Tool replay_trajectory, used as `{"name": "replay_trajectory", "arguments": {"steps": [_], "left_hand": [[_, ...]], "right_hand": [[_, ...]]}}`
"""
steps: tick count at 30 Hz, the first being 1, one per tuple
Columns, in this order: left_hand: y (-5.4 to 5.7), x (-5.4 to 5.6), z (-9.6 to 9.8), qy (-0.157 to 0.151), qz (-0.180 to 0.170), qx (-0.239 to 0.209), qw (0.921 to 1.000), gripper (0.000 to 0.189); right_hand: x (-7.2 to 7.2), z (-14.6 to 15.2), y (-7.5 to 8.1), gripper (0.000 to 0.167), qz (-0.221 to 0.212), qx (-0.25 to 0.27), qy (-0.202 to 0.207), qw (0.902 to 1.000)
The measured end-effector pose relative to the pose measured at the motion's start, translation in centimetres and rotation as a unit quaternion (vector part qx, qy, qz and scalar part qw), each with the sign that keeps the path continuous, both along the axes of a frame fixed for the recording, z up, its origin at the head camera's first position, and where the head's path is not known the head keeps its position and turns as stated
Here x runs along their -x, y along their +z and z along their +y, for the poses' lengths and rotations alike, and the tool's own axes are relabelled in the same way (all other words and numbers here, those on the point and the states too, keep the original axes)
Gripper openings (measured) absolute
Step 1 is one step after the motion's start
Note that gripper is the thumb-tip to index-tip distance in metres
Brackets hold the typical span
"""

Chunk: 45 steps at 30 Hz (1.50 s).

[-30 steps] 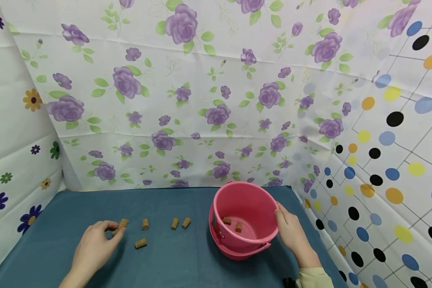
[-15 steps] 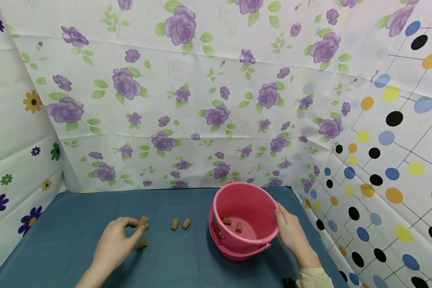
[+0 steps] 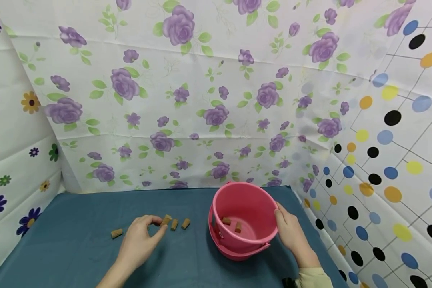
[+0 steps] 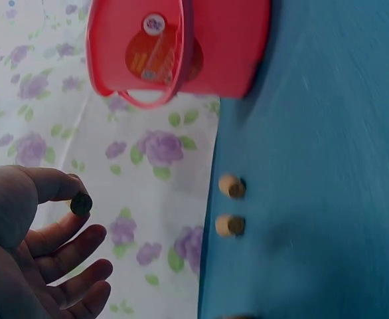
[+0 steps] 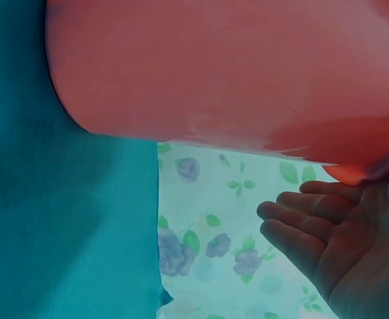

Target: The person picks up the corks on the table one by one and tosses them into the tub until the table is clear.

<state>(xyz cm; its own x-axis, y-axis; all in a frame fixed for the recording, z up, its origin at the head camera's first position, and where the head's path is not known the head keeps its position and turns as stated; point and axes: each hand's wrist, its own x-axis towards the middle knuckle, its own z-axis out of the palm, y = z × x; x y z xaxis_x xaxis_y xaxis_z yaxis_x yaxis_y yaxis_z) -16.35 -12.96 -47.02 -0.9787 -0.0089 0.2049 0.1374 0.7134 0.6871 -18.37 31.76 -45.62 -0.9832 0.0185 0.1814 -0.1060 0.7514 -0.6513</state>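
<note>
My left hand (image 3: 140,240) pinches a small brown cork (image 3: 166,220) between thumb and forefinger, held just above the blue cloth. In the left wrist view the pinched cork (image 4: 81,204) shows its dark end, with the other fingers loosely bent. Right beside it two corks, one (image 3: 174,224) and another (image 3: 185,223), stand on the cloth. My right hand (image 3: 291,232) holds the pink bucket (image 3: 245,236) by the right side of its rim, keeping it tilted. Several fingers stretch beside the bucket wall in the right wrist view. Inside the bucket lie two corks (image 3: 238,227).
Blue cloth (image 3: 187,264) covers the table. Another cork (image 3: 117,233) lies on it, left of my left hand. The bucket's handle (image 3: 255,250) hangs down at its front. A flowered curtain (image 3: 201,160) rises behind the table, and a dotted one (image 3: 378,208) at the right.
My left hand has carried the pinched cork rightward, toward the two standing corks. It now covers the spot of two other corks and has uncovered one at the left. My right hand stays put.
</note>
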Motion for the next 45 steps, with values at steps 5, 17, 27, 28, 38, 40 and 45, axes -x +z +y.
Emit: {"name": "replay_trajectory", "arguments": {"steps": [5, 17, 27, 28, 38, 40, 45], "left_hand": [[0.7, 0.1, 2.2, -0.012, 0.013, -0.017, 0.9997, 0.015], [2.6, -0.1, 6.4, -0.057, 0.036, -0.062, 0.9958, 0.009], [3.6, 0.0, 8.4, -0.074, 0.056, -0.066, 0.9935, 0.009], [3.7, 0.0, 8.6, -0.076, 0.057, -0.067, 0.9932, 0.009], [4.0, 0.4, 10.6, -0.096, 0.073, -0.081, 0.9894, 0.012], [4.0, 0.4, 10.8, -0.103, 0.076, -0.087, 0.9880, 0.013], [3.9, 0.4, 11.3, -0.111, 0.075, -0.096, 0.9863, 0.012]], "right_hand": [[0.1, 0.1, 0.0, 0.057, 0.003, -0.002, 0.004, 1.0000], [0.3, -0.1, -0.2, 0.058, 0.001, -0.003, 0.000, 1.0000], [0.4, 0.0, -0.1, 0.057, 0.005, -0.003, 0.002, 1.0000], [0.3, 0.0, -0.1, 0.057, 0.005, -0.003, 0.002, 1.0000], [-0.1, 0.0, 0.1, 0.056, 0.001, 0.000, 0.004, 1.0000], [0.0, 0.0, 0.1, 0.055, 0.005, 0.000, 0.004, 1.0000], [0.1, 0.0, 0.1, 0.055, 0.011, 0.000, 0.007, 0.9999]]}}
